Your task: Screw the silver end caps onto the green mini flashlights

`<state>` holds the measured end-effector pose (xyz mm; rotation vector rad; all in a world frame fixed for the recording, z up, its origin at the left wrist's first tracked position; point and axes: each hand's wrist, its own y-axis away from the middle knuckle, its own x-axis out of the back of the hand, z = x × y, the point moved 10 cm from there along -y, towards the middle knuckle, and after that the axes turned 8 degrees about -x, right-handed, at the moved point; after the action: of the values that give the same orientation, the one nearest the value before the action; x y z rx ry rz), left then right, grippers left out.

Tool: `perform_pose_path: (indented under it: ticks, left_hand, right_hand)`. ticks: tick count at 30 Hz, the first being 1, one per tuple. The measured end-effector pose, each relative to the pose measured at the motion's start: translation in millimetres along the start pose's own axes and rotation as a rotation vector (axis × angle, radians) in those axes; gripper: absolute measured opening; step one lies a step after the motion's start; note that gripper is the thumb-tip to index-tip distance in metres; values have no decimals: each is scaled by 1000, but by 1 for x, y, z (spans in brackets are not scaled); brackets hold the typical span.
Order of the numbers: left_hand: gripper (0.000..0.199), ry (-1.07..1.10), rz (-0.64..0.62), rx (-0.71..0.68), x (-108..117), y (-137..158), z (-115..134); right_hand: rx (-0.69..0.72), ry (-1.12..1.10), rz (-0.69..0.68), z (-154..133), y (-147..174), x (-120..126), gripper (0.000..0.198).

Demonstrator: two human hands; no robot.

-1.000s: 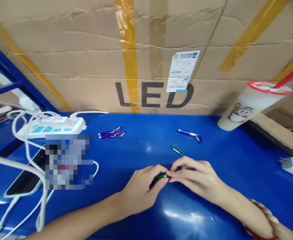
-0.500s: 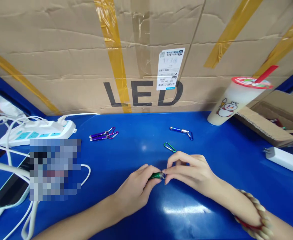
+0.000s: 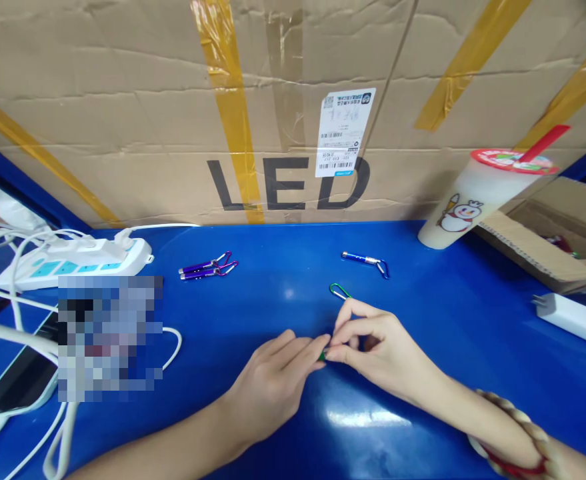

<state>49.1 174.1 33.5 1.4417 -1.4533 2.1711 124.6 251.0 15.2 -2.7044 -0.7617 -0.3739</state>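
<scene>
My left hand (image 3: 277, 373) is closed around a green mini flashlight (image 3: 321, 357), and only a small green piece of its tube shows between the fingers. At the tube's right end, the thumb and fingertips of my right hand (image 3: 373, 337) are pinched together, touching it; they cover that end. Just beyond my right fingers lies a green carabiner clip (image 3: 340, 291), partly hidden by them. Farther back is a blue mini flashlight (image 3: 360, 258) with a blue clip. Two purple mini flashlights (image 3: 200, 269) with clips lie side by side to the left.
A large cardboard box (image 3: 163, 133) marked LED stands along the back. On the left are a white power strip (image 3: 93, 263), tangled cables and a phone (image 3: 20, 373). A drink cup (image 3: 483, 197), a white charger (image 3: 575, 320) and an open carton (image 3: 527, 250) stand right.
My left fingers have moved forward over the green flashlight, covering most of it. My right fingers have curled into a tighter pinch at its end, and the view has shifted slightly.
</scene>
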Motion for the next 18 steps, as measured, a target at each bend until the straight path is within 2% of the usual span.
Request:
perform_pose_path:
  ticks: [4, 7, 9, 12, 15, 18]
  left_hand:
    - [30, 40, 35, 37, 1, 0, -2]
    - [27, 205, 68, 174, -2, 2, -16]
    - [23, 285, 51, 286, -6, 5, -28]
    - [18, 343, 6, 409, -11, 7, -42]
    - [18, 404, -35, 463, -13, 7, -48]
    - [19, 430, -76, 460, -16, 5, -45]
  right_hand:
    - [-229, -106, -105, 24, -3, -11, 30]
    - [-237, -106, -121, 28, -5, -13, 32]
    - [-148, -20, -27, 23, -8, -4, 29]
    - [96, 121, 135, 1, -4, 11, 19]
    - [342, 274, 160, -19, 5, 13, 10]
    - [471, 395, 169, -29, 12, 12, 9]
